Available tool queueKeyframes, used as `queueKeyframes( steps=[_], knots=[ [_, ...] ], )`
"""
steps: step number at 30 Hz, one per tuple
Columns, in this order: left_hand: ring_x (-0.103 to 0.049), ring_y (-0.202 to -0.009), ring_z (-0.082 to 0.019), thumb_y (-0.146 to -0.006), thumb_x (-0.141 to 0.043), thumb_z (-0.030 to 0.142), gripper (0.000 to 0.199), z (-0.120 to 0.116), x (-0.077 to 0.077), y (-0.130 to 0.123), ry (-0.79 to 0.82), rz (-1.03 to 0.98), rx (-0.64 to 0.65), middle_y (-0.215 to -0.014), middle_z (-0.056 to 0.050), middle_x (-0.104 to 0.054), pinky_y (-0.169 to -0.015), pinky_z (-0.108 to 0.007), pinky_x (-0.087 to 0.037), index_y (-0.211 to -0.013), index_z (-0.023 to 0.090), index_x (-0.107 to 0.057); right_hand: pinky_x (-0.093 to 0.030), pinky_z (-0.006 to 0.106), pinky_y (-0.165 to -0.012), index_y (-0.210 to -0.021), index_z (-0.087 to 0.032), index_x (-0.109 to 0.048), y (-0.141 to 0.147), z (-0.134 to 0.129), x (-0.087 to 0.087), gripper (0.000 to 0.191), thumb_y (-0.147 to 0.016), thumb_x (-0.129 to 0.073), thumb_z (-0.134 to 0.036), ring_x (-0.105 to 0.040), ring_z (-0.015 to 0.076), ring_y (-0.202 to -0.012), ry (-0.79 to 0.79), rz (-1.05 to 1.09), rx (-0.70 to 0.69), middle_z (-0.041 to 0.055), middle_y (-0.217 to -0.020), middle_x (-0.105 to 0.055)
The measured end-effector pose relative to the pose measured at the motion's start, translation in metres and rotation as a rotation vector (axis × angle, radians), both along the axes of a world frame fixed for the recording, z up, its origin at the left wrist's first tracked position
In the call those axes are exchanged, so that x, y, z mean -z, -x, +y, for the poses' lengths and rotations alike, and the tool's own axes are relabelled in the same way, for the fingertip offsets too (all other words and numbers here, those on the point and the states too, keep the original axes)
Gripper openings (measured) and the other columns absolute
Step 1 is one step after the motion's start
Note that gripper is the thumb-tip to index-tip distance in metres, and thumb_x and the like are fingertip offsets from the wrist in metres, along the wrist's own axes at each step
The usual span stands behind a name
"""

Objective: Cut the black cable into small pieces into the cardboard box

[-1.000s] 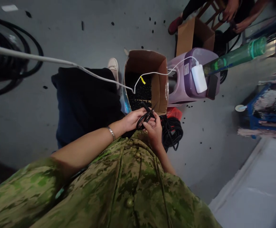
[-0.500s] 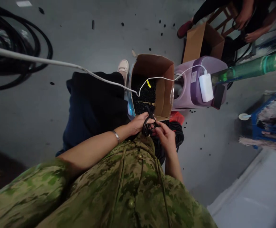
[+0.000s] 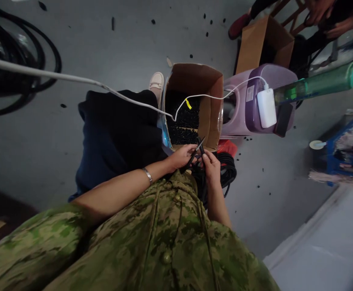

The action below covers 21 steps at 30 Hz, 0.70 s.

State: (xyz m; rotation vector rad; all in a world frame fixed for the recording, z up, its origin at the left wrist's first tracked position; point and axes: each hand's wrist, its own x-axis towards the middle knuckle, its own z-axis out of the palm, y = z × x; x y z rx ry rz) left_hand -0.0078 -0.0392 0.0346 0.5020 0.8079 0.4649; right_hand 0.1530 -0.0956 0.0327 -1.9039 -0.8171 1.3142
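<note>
Box point(image 3: 194, 74) is sitting upper centre, charger point(image 3: 266, 108) is lying on the stool point(image 3: 241, 97) right of it, coil point(image 3: 9, 87) is sitting upper left.

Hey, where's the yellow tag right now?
In the head view, above and right of centre, the yellow tag is on the white cable, over the nearer cardboard box.

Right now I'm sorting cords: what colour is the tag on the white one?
The tag is yellow; head view.

Bare left hand point(image 3: 181, 157) and bare right hand point(image 3: 213, 165) sit close together — fingers point(image 3: 207, 157) bent, both uncovered forearms point(image 3: 115, 186) slanting inward.
</note>
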Motion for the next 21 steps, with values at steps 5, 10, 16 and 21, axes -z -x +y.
queueKeyframes(
  steps=[5, 10, 16, 21],
  knots=[
    [-0.052, -0.055, -0.007, -0.074, -0.072, 0.031, 0.043, 0.001, 0.003, 0.0, 0.039, 0.123, 0.004, -0.071, 0.003, -0.058, -0.054, -0.02, -0.042, -0.112, 0.014, -0.062, -0.034, 0.021, -0.046, -0.104, -0.014, -0.067, -0.021, -0.001, -0.012, 0.043, -0.076, -0.065, -0.047, -0.041, 0.0073, -0.047, -0.05, -0.063, 0.082, -0.006, -0.058, -0.053],
    [-0.048, -0.054, -0.006, -0.07, -0.073, 0.026, 0.039, -0.003, 0.011, -0.003, -0.08, 0.167, -0.015, -0.078, 0.003, -0.058, -0.052, -0.019, -0.038, -0.106, 0.016, -0.062, -0.041, 0.022, -0.053, -0.094, -0.016, -0.065, -0.02, 0.0, -0.018, 0.035, -0.076, -0.067, -0.046, -0.051, 0.0093, -0.055, -0.087, -0.024, 0.049, -0.0024, -0.065, -0.061],
    [-0.059, -0.089, -0.019, -0.068, -0.063, 0.015, 0.03, -0.003, 0.022, -0.002, -0.624, 0.44, 0.067, -0.091, -0.003, -0.061, -0.082, -0.029, -0.047, -0.098, 0.017, -0.065, -0.031, 0.021, -0.045, -0.096, -0.017, -0.064, 0.001, 0.0, -0.023, 0.041, -0.07, -0.073, -0.047, -0.04, 0.0074, -0.048, -0.097, 0.012, 0.047, -0.0054, -0.061, -0.055],
    [-0.059, -0.094, -0.022, -0.077, -0.06, 0.021, 0.021, -0.009, 0.021, -0.002, -0.908, 0.437, 0.228, -0.096, -0.007, -0.058, -0.088, -0.032, -0.048, -0.097, 0.017, -0.065, -0.025, 0.021, -0.042, -0.092, -0.017, -0.067, 0.021, 0.008, -0.02, 0.041, -0.069, -0.073, -0.05, -0.033, 0.0066, -0.042, -0.034, 0.079, -0.009, -0.0084, -0.05, -0.045]
  ],
)
